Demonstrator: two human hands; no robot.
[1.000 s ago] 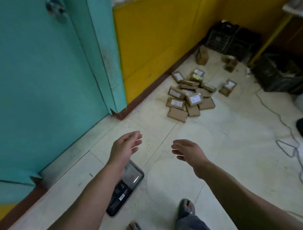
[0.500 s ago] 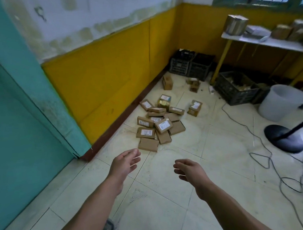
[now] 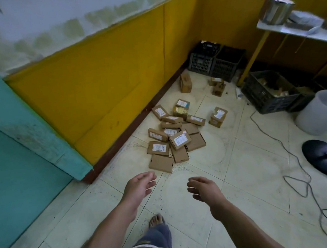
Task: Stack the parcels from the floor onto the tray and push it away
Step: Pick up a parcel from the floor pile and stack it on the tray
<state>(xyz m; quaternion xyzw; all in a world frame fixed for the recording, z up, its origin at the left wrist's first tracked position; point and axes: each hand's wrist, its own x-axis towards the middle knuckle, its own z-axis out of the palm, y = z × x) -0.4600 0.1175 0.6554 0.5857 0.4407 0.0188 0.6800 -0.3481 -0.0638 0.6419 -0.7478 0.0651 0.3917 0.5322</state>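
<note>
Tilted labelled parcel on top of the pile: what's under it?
The tilted labelled parcel rests across the nearer plain parcel and the right plain parcel. Whatever lies beneath its middle is covered and cannot be seen.

Both hands out front, loose and holding nothing.
The left hand (image 3: 140,187) reaches forward, palm turned inward, fingers relaxed and slightly bent, thumb uppermost. The right hand (image 3: 205,192) hangs about level with it and apart from it, back of the hand up, fingers gently curled and pointing across toward the other hand. Both forearms are bare, coming up from the bottom edge and angling in toward each other. Down between them, a bare foot (image 3: 157,219) is planted forward under a blue trouser leg (image 3: 156,239).
</note>
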